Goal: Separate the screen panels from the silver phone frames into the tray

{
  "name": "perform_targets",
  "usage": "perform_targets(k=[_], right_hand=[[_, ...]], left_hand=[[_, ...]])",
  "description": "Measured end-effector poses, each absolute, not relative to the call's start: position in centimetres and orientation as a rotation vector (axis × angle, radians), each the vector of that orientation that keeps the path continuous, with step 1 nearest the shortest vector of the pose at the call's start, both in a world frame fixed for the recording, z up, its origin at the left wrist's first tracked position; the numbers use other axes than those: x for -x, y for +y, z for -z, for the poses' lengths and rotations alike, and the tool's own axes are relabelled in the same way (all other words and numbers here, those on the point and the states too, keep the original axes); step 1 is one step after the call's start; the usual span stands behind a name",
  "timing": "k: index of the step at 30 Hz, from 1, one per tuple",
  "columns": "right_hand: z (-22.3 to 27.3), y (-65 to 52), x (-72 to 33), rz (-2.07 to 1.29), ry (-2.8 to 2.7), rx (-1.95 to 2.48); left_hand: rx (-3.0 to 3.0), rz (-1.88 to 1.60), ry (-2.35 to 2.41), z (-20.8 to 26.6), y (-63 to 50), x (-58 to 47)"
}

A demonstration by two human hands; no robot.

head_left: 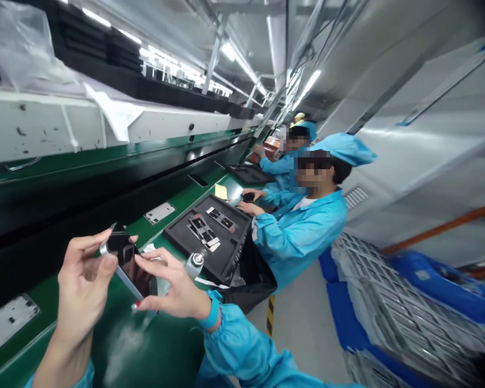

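A smartphone (130, 265) with a dark glossy screen and a pale metal edge is held up, tilted, above the green bench. My left hand (87, 269) grips its upper end between thumb and fingers. At the lower end, my right hand (173, 283) has its fingers on the screen side and its thumb at the bottom corner. A small red spot shows by that thumb; I cannot make out what it is. Just beyond my right hand stands a bottle (194, 264) with a metal top.
A black tray (178, 229) with several phone parts lies beyond the bottle. White phone-shaped panels, one a flat panel (159, 213), rest along the bench (145, 350). A co-worker in blue (311, 215) sits close on the right. A black bag (250, 280) hangs at the bench edge.
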State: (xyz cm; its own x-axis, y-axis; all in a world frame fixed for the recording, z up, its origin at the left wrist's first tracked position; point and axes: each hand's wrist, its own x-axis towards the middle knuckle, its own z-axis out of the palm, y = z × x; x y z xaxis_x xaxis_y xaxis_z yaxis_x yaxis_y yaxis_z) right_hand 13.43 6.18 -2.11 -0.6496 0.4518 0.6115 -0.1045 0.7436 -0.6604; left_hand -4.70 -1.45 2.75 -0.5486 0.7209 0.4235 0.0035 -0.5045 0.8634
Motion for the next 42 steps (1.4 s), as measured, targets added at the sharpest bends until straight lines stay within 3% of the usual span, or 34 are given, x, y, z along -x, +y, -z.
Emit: perform_targets(k=[8,12,19,23,34,42], right_hand=[[3.2,6.0,-12.2,-0.86,-2.179,0.304],[1.9,5.7,-13.3,-0.876,-2.248,0.275],[-1.9,6.6,-13.7,-1.315,-1.821,0.714],[-2.2,5.9,-14.0,-1.462,-1.695,0.727],[-5.1,4.4,-15.9,-1.364,-1.795,0.663],[-2.5,6.2,-15.9,-1.524,-1.677,0.703]], left_hand=[[-0.911,-2.119,1.016,-3.8,-0.7,1.9],[-0.76,-1.89,0.984,-3.5,0.2,1.6],[-0.959,-1.716,1.087,-3.3,-0.8,0.0],[-1.073,-1.643,1.116,-3.5,-1.5,-0.3],[-1.143,-1.744,1.171,-2.3,-1.7,-1.9],[-1.228,-1.754,1.195,-2.4,-0.3,-2.7]])
